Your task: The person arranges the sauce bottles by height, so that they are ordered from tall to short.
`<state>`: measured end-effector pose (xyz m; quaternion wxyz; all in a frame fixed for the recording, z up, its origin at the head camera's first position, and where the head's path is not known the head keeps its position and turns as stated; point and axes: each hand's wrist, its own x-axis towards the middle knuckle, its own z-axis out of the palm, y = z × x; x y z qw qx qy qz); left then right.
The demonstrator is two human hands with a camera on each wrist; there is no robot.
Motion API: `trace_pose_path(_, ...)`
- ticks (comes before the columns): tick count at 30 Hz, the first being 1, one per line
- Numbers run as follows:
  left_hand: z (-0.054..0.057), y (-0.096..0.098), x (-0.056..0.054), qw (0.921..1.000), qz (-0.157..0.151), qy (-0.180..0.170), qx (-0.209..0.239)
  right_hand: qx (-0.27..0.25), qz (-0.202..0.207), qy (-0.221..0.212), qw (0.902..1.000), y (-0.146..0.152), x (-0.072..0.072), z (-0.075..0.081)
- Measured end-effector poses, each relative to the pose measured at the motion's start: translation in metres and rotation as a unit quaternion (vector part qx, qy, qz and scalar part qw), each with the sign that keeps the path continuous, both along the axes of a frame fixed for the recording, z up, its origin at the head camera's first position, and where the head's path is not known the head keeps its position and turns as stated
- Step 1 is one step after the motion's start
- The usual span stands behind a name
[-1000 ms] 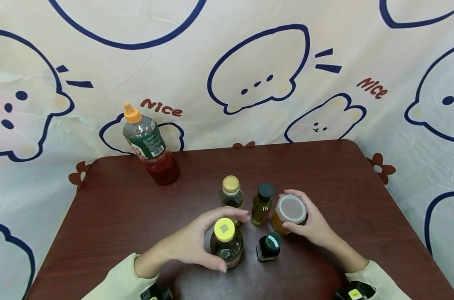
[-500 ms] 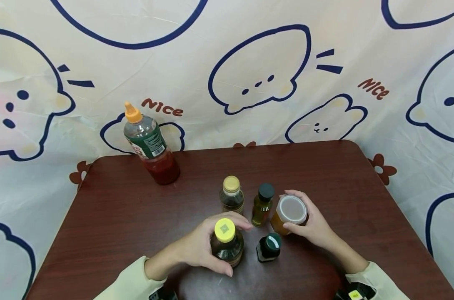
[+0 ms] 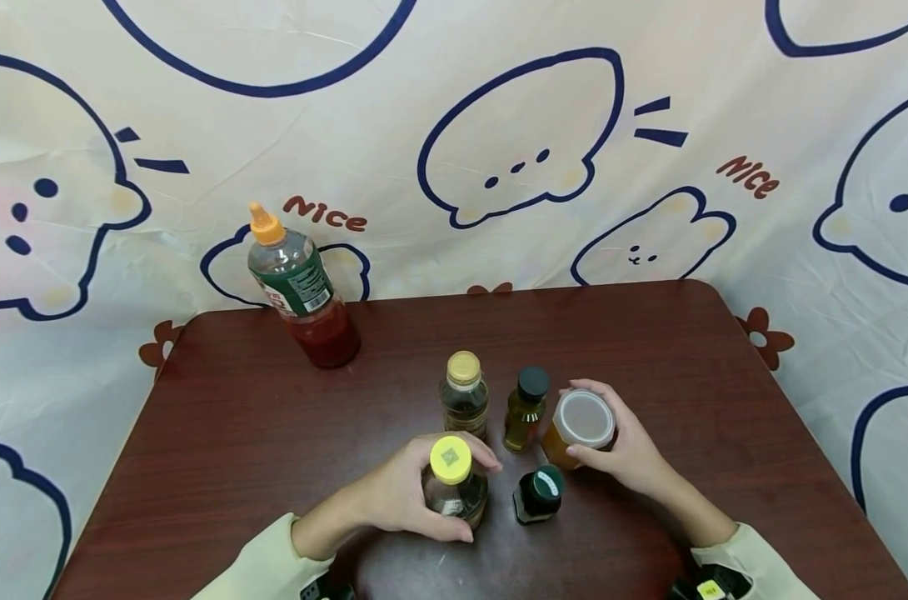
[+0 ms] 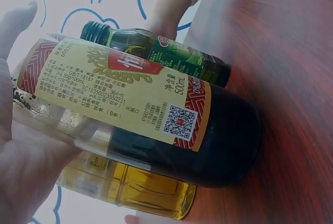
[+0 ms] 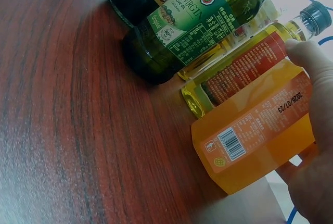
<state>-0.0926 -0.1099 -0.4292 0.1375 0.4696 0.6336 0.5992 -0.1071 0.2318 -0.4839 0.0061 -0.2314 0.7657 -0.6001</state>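
My left hand (image 3: 401,492) curls round a yellow-capped vinegar bottle (image 3: 457,500), thumb in front and fingers behind. Close up in the left wrist view, the vinegar bottle (image 4: 130,99) shows a cream and red label and dark liquid; its base is at the table. My right hand (image 3: 634,454) grips an orange jar (image 3: 584,419) with a pale lid, thumb and fingers on opposite sides. A barcode label on the jar (image 5: 250,127) faces the right wrist camera. Between the hands stands a small green-capped olive oil bottle (image 3: 538,496), touched by neither.
Behind stand a slim dark-capped oil bottle (image 3: 525,408) beside the jar and a pale-yellow-capped bottle (image 3: 464,396) behind my left hand. A tall red sauce bottle (image 3: 304,292) with an orange nozzle stands at the back left of the brown table (image 3: 649,342). A patterned cloth hangs behind.
My left hand has moved slightly right and closed in round the vinegar bottle, its fingers drawing nearer the glass. The right hand and the jar have stayed in place.
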Motion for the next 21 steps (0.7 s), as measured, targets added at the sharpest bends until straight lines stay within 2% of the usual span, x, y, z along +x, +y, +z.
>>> trace_pose_path(6,-0.0011,0.0024,0.0010,0.9997,0.007,0.017,0.014,-0.002,0.000,-0.001,1.0000,-0.0007,0.0004,0.0001)
trace_pose_path(21,0.0007,0.0046,0.0033,0.9995,0.012,0.017,0.025,-0.007,0.006,0.003,1.0000,-0.0024,0.0004,0.0014)
